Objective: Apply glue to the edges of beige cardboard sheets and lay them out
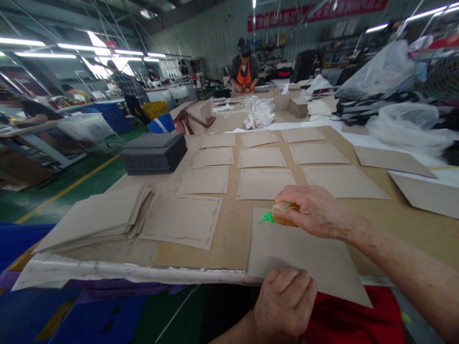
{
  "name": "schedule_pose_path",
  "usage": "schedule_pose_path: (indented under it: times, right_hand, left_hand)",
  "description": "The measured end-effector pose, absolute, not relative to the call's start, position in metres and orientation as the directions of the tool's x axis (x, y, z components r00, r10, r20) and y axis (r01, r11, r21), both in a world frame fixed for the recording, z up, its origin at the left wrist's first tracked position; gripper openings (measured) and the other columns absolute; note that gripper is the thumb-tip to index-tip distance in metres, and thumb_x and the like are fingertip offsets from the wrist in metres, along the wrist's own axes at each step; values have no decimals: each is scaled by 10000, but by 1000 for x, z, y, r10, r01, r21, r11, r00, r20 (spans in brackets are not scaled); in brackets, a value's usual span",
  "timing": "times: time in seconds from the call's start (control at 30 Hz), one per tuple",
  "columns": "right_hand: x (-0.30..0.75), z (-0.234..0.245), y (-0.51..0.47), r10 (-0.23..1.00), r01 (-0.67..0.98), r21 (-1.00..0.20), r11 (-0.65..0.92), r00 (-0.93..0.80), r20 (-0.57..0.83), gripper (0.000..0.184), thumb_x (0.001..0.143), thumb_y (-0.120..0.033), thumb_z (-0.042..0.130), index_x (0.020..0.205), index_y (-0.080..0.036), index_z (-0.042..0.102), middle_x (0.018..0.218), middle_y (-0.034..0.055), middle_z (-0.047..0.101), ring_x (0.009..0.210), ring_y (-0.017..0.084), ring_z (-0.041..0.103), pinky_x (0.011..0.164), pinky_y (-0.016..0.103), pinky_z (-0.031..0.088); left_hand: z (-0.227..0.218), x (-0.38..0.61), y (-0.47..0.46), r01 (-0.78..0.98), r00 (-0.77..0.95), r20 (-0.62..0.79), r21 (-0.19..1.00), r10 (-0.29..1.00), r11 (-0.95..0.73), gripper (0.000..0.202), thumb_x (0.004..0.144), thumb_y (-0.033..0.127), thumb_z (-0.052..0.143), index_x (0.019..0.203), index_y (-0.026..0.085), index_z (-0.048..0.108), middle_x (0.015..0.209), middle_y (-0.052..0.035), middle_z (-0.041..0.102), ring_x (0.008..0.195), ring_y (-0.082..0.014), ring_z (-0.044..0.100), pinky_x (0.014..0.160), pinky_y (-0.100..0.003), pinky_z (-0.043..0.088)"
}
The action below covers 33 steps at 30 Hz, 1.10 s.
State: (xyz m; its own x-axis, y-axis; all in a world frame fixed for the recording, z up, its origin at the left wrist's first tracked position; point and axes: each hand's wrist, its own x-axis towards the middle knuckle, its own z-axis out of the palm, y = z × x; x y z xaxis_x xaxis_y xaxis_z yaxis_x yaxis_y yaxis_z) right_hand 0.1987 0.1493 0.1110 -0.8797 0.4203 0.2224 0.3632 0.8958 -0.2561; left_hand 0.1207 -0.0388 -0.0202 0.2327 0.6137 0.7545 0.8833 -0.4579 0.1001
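Note:
My right hand [311, 210] is wrapped around a glue bottle [285, 215] with amber contents and a green nozzle. The bottle lies nearly level, its nozzle pointing left over the far left corner of a grey-brown cardboard sheet [301, 253]. That sheet overhangs the near table edge. My left hand [285, 303] is curled closed against the sheet's near edge; its fingertips are hidden, so whatever it may hold cannot be made out. To the left, another cardboard sheet [190, 217] bears glossy glue lines along its borders.
Rows of similar sheets [265, 184] cover the worktable [201, 253]. At left are a loose cardboard stack [96, 212] and a dark grey stack [154, 153]. Clear plastic bags [258, 112] lie farther back. A person in an orange apron [244, 79] works at the far end.

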Motion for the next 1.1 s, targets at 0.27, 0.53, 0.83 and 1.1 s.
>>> schedule_pose_path:
  times: [0.27,0.53,0.83,1.1]
  right_hand:
    - [215,125,152,465,424,-249,871,-875,133,212,958,-356,535,862,-205,649,838,17,653,757,188,586,663,302,344]
    - [257,135,171,594,577,-170,799,-801,73,269,958,-412,525,844,-203,651,821,45,667,788,233,602,673,326,329]
    - [251,131,162,603,575,-209,791,-791,102,248,977,-389,540,867,-202,660,850,34,682,816,215,607,679,308,329]
    - [233,129,161,563,524,-239,817,-814,139,210,945,-361,585,808,-205,613,847,9,677,793,184,578,653,293,302]
  left_hand:
    - [-19,121,-39,885,202,762,127,615,-448,267,1033,186,465,1060,146,728,1085,-28,756,1011,-156,638,857,-295,500]
    - [-21,119,-40,883,206,735,145,646,-447,318,1054,191,411,1093,142,722,1087,-53,748,1028,-168,630,898,-313,479]
    - [-28,118,-40,884,183,738,165,650,-437,321,1047,174,408,1110,163,723,1079,-49,749,1020,-175,639,908,-320,481]
    - [-31,114,-39,881,212,733,143,646,-451,356,1059,193,378,1105,175,731,1076,-44,752,1006,-180,640,911,-331,467]
